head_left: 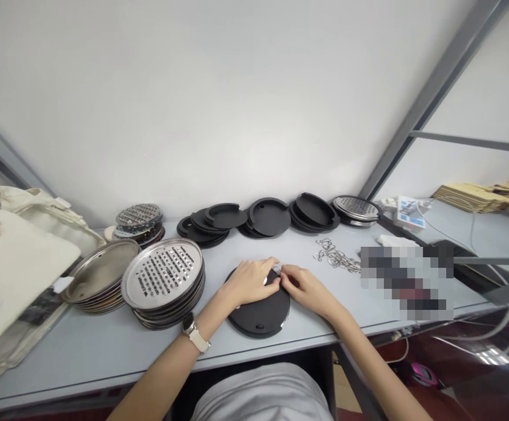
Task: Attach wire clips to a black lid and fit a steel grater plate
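A round black disc lies flat on the grey table, close to its front edge. My left hand rests on the disc's upper part, thumb and fingers bent toward its top right rim. From the right, my right hand meets that rim, its thumb and forefinger pinched at a small metal ring. The ring sits between the fingertips of both hands. What my left fingers press on is partly hidden. A loose pile of metal rings lies right of the hands.
Stacked grater discs and metal plates stand left, beside a pale bag. Black discs line the wall, with more graters at their right. Grey posts rise at the right.
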`<state>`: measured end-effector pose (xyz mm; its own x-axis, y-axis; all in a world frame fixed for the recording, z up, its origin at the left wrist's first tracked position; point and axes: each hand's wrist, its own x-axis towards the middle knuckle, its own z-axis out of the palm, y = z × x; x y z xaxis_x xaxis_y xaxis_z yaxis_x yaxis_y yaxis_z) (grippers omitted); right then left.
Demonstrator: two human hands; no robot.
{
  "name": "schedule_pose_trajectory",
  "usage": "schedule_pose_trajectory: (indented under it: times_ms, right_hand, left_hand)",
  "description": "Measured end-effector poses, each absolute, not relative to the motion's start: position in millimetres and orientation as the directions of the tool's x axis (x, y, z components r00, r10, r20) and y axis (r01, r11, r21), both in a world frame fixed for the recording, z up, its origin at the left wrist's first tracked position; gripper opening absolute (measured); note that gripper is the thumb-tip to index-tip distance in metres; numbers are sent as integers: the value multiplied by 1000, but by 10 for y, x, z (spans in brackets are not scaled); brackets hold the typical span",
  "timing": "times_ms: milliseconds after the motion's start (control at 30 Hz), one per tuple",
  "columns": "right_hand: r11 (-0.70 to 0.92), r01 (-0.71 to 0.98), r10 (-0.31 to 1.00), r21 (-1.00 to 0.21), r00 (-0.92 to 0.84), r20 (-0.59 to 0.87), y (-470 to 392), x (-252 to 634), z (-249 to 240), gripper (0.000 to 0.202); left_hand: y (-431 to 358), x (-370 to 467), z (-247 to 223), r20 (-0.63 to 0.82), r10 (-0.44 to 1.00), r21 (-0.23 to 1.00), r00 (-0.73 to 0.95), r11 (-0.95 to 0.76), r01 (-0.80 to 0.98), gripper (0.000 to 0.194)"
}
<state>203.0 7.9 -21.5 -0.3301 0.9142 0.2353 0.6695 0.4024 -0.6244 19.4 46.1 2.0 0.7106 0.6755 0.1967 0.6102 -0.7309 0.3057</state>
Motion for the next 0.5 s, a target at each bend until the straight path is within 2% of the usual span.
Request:
schedule_pose_trajectory:
  times_ms: [233, 500]
  right_hand:
    - [401, 671, 915, -623, -331, 232, 74, 2012, -182, 25]
    - [413, 677, 909, -610, -346, 231, 81, 2014, -195, 26]
  left_hand:
    - [475, 196, -34, 249, 640, 339, 727, -760, 554, 33]
    - [478, 195, 8, 221, 636, 317, 739, -763, 563, 25]
